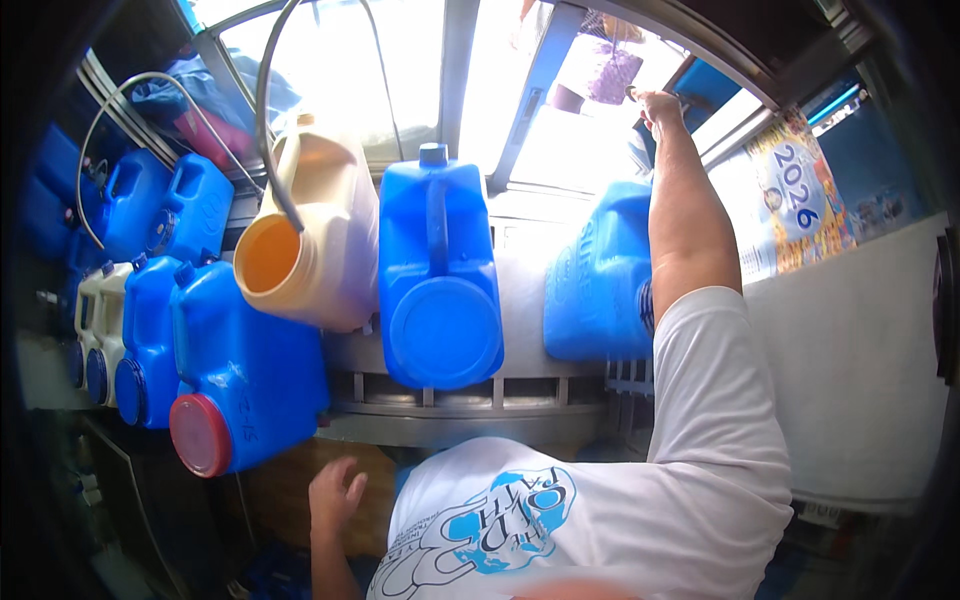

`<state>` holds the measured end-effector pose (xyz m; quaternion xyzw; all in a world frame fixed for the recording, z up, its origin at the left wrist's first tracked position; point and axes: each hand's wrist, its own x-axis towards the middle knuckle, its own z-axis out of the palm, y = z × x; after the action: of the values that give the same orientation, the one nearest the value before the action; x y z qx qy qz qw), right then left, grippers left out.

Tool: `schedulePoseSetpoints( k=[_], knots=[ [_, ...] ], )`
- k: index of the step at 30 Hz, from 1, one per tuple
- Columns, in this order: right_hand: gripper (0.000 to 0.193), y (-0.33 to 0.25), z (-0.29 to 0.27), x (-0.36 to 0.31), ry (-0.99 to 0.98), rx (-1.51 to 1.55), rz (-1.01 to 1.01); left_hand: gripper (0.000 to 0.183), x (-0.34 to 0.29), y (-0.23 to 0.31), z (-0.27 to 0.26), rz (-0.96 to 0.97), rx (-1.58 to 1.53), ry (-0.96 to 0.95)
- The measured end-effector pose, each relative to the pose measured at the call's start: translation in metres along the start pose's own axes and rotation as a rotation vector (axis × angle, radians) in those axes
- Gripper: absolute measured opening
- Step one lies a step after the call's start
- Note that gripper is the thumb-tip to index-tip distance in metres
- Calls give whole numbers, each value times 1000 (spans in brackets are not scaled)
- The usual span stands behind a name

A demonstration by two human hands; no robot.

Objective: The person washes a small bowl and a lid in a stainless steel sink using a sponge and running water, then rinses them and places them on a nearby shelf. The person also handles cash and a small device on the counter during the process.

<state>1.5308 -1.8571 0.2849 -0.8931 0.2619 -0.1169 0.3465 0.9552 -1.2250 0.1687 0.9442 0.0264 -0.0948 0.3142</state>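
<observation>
My right arm stretches up and away to the sliding window at the far right. My right hand [657,108] is closed there around something small and dark that I cannot make out. Low at my left side, my left hand [336,492] hangs open with nothing in it, slightly blurred. Ahead stands a tan jug [345,235] with its wide mouth uncovered and a grey hose [264,120] running into that mouth. Beside it is a blue jug [432,270] with a blue lid and a top handle. Another blue jug [597,285] stands under my right arm, partly hidden by it.
More blue jugs [195,205] and pale ones [108,325] crowd the left side. Among them, a large blue jug [260,365] has a red lid [199,435]. A metal counter with a slotted edge [460,393] runs before me. A calendar [798,195] hangs at right.
</observation>
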Motion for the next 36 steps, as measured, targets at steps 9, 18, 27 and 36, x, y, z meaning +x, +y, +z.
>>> schedulePoseSetpoints(
  k=[9,18,27,36],
  knots=[
    [26,-43,60,42,19,68,-168,40,-103,-97,54,-739,27,-77],
    [39,-49,102,110,23,-136,-303,39,-167,-131,76,-1147,-137,-120],
    [48,-85,89,71,-139,-188,-580,46,-138,-108,74,-1133,-131,-190],
    [67,-97,89,26,-875,456,-673,64,-49,-114,52,-961,-12,-213]
  ],
)
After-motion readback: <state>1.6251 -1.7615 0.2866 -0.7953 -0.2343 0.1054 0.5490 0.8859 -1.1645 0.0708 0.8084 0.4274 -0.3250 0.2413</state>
